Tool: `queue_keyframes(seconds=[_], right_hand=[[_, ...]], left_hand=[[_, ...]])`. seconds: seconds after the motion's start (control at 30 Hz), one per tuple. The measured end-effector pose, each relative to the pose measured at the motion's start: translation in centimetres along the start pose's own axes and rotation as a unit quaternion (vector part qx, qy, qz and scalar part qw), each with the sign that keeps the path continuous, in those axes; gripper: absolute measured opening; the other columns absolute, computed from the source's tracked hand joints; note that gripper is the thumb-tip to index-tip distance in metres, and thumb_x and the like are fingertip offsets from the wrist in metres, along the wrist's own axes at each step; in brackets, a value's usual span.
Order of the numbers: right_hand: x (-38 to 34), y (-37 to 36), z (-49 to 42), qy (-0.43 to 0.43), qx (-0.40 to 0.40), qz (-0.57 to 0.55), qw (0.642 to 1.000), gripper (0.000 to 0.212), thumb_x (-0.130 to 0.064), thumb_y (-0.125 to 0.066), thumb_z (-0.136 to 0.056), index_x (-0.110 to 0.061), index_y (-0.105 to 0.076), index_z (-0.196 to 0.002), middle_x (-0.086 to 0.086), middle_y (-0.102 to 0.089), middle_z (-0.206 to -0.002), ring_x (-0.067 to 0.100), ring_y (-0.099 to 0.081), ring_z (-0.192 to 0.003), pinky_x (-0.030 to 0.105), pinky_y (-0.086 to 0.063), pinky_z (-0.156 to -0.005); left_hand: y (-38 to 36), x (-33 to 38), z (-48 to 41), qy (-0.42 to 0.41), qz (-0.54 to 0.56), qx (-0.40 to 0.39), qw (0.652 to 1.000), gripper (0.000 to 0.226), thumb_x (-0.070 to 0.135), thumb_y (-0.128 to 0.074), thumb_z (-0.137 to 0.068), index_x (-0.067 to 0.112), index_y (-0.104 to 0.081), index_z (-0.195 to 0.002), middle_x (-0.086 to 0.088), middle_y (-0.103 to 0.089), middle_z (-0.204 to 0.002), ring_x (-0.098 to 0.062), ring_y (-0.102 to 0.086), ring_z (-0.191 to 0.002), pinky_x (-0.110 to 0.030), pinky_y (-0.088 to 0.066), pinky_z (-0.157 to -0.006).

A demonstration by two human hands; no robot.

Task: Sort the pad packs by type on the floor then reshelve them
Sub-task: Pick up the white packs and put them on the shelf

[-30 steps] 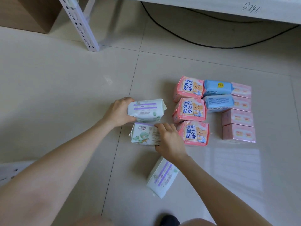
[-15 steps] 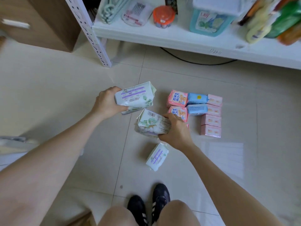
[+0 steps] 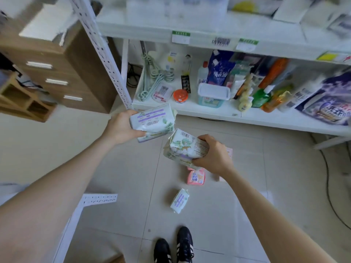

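Observation:
My left hand [image 3: 121, 128] grips a white pad pack with purple stripes [image 3: 152, 121], held up in front of the bottom shelf [image 3: 218, 112]. My right hand [image 3: 210, 154] grips a white pad pack with a green flower print [image 3: 182, 147], just below and to the right of the first. On the floor lies another white and purple pack [image 3: 180, 200]. A pink pad pack [image 3: 196, 177] lies behind it, and the other pink and blue packs are mostly hidden by my right hand and arm.
The white shelf unit holds hangers [image 3: 152, 80], an orange-lidded jar [image 3: 180, 95], a lidded tub [image 3: 212, 95], bottles [image 3: 262, 95] and detergent bags [image 3: 326, 103]. A brown drawer cabinet [image 3: 62, 73] stands at left. A black cable [image 3: 330, 190] runs on the floor at right. My shoes [image 3: 173, 247] are below.
Both hands lifted their packs off the floor and up toward the shelf. The view rose and tilted up, so the shelves now fill the top.

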State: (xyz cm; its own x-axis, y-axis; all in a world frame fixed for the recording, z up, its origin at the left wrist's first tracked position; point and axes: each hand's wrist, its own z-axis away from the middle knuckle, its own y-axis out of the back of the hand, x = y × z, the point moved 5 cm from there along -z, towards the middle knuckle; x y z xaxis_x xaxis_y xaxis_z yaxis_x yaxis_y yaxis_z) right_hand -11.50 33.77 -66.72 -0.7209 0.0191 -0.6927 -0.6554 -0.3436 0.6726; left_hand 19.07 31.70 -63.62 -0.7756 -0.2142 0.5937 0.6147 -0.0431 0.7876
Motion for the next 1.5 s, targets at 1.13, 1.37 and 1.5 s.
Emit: queue_keyframes(seconds=[1.13, 1.37, 1.5], right_hand=[[-37.7, 43.0, 11.5, 0.310, 0.154, 0.057, 0.937, 0.070, -0.031, -0.088, -0.055, -0.026, -0.058, -0.118, -0.011, -0.066, -0.102, 0.007, -0.063, -0.089, 0.028, -0.056, -0.073], [-41.4, 45.9, 9.4, 0.331, 0.147, 0.054, 0.931, 0.071, -0.033, -0.088, -0.052, -0.029, -0.057, -0.116, -0.011, -0.067, -0.100, 0.005, -0.066, -0.086, 0.028, -0.058, -0.074], [-43.7, 46.8, 6.4, 0.337, 0.139, 0.041, 0.930, 0.067, -0.030, -0.089, -0.053, -0.030, -0.057, -0.112, -0.008, -0.068, -0.101, 0.009, -0.068, -0.086, 0.034, -0.059, -0.076]], left_hand=[[47.0, 38.4, 11.5, -0.202, 0.025, 0.155, 0.967, 0.042, 0.012, -0.088, -0.066, 0.020, -0.068, -0.102, -0.001, -0.070, -0.103, -0.015, -0.069, -0.089, -0.016, -0.055, -0.060], [51.0, 40.8, 8.9, -0.208, 0.055, 0.151, 0.965, 0.046, 0.008, -0.088, -0.066, 0.010, -0.066, -0.107, -0.007, -0.069, -0.108, -0.017, -0.072, -0.081, -0.019, -0.056, -0.058], [53.5, 41.5, 5.6, -0.217, 0.064, 0.146, 0.963, 0.050, 0.010, -0.088, -0.065, 0.014, -0.065, -0.109, -0.006, -0.069, -0.110, -0.019, -0.073, -0.084, -0.023, -0.058, -0.062]])
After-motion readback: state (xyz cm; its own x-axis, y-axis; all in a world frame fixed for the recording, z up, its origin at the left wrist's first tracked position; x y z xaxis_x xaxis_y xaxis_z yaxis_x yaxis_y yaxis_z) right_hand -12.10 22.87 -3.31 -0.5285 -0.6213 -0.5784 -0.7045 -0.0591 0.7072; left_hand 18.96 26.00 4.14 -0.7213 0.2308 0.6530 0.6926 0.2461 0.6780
